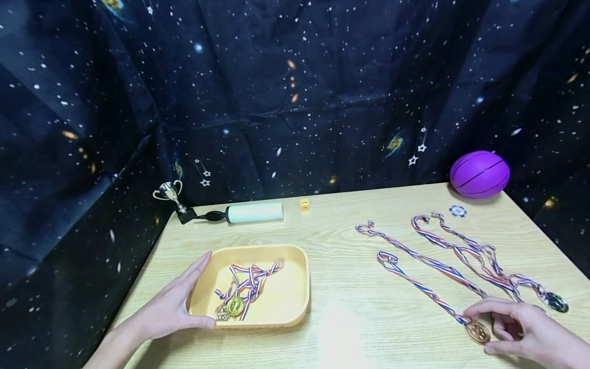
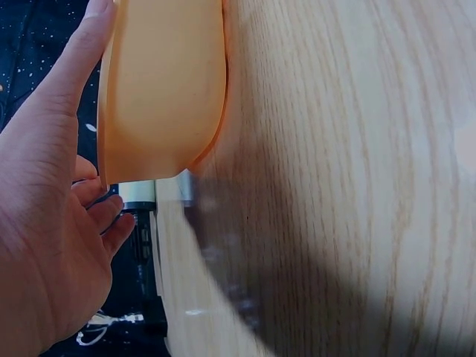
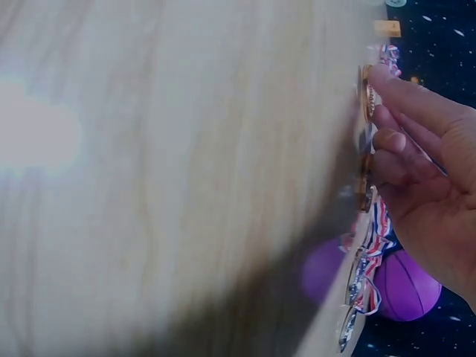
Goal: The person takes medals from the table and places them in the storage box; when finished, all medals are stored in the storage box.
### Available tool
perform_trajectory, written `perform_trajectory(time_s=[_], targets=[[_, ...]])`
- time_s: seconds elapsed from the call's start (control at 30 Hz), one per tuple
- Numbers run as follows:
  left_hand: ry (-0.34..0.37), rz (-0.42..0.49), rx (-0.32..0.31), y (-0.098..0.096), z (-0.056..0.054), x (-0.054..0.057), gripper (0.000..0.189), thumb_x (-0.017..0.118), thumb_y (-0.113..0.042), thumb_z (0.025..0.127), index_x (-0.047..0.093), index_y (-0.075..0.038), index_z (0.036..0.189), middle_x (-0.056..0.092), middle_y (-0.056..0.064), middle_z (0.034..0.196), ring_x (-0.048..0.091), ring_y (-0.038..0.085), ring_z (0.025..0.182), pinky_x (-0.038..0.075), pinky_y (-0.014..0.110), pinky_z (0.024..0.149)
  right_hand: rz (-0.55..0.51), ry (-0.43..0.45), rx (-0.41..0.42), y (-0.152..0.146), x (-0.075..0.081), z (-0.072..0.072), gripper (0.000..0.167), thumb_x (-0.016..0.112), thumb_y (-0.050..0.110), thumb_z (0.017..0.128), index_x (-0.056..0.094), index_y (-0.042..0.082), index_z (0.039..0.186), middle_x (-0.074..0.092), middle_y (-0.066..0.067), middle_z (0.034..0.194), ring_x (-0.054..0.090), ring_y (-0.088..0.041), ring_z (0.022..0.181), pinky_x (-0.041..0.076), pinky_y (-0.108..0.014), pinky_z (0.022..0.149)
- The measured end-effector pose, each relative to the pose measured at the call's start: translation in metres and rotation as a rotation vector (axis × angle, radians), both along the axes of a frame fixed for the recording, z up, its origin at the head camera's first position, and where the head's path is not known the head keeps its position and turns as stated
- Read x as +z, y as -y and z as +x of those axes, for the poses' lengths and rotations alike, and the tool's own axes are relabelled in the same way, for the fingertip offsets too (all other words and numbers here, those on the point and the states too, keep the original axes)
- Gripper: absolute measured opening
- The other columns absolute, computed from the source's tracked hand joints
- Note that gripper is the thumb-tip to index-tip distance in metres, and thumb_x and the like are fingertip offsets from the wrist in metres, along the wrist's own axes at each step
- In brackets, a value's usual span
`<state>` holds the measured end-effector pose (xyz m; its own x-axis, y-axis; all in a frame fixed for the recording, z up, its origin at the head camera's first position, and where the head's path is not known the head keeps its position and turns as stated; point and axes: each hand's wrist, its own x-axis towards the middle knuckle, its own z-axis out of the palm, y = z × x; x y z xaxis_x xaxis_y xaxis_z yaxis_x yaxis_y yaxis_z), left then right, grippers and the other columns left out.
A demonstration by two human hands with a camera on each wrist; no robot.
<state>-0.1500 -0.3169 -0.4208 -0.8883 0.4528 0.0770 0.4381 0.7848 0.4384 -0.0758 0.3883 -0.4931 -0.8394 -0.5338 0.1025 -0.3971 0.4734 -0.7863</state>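
My left hand (image 1: 177, 302) grips the left end of a tan plastic bin (image 1: 295, 287), thumb at the front corner and fingers at the back. In the left wrist view that hand (image 2: 52, 171) lies along the bin's wall (image 2: 163, 89). A gold medal (image 1: 235, 306) and a duller medal (image 1: 222, 312) lie inside with tangled striped ribbons. At the right, my right hand (image 1: 521, 328) holds a bronze medal (image 1: 477, 332) by its edge between thumb and index finger, the other fingers curled. Its red, white and blue ribbon (image 1: 424, 289) trails back across the table.
More ribbons (image 1: 465, 251) and a silver-looking medal (image 1: 555, 302) lie at the right. Behind stand a purple ball (image 1: 479, 174) and a poker chip (image 1: 458, 211). Along the back left are a yellow block (image 1: 304, 205), a hand pump (image 1: 255, 212) and a small trophy (image 1: 170, 192).
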Motion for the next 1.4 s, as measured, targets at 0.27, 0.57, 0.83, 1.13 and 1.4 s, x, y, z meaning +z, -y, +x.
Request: perform_trajectory(time_s=[0.27,0.57,0.83,1.13,1.4], targets=[[-0.004,0.002,-0.001,0.002,0.001,-0.001,0.142,0.094,-0.063,0.069,0.012,-0.008,0.172,0.018,0.017,0.176,0.027,0.047,0.155,0.005,0.002,0.113,-0.017,-0.054,0.009,0.002,-0.007,-0.002,0.053,0.084,-0.004,0.084,0.071,0.017,0.13,0.056,0.005,0.084,0.052,-0.009,0.065,0.035,-0.026,0.045],[-0.008,-0.001,-0.001,0.003,0.001,-0.003,0.142,0.093,-0.064,0.069,0.012,-0.007,0.171,0.018,0.017,0.176,0.028,0.046,0.155,0.005,0.002,0.112,-0.016,-0.084,0.006,0.007,-0.003,-0.001,0.055,0.083,-0.008,0.084,0.071,0.018,0.13,0.056,0.007,0.084,0.05,-0.007,0.062,0.034,-0.024,0.045],[-0.02,-0.001,-0.002,0.004,0.002,-0.002,0.143,0.093,-0.064,0.068,0.008,-0.016,0.173,0.019,0.015,0.176,0.03,0.046,0.154,0.006,0.002,0.112,0.041,-0.231,-0.072,0.014,0.02,-0.007,0.058,0.089,-0.007,0.076,0.073,0.021,0.123,0.059,0.013,0.091,0.051,-0.006,0.069,0.035,-0.024,0.049],[-0.021,-0.012,0.007,0.005,0.002,-0.002,0.144,0.093,-0.065,0.067,0.008,-0.017,0.173,0.019,0.014,0.176,0.03,0.045,0.154,0.007,0.005,0.112,0.081,-0.397,-0.178,0.026,0.062,-0.021,0.064,0.092,-0.008,0.067,0.074,0.023,0.12,0.063,0.015,0.093,0.051,-0.005,0.071,0.036,-0.024,0.053],[-0.036,-0.027,-0.006,0.006,-0.001,-0.002,0.145,0.093,-0.065,0.067,0.007,-0.018,0.173,0.018,0.013,0.176,0.031,0.044,0.155,0.009,0.008,0.114,0.072,-0.409,-0.192,0.045,0.11,-0.042,0.062,0.088,-0.011,0.073,0.073,0.021,0.125,0.062,0.012,0.088,0.054,-0.007,0.073,0.039,-0.025,0.056]])
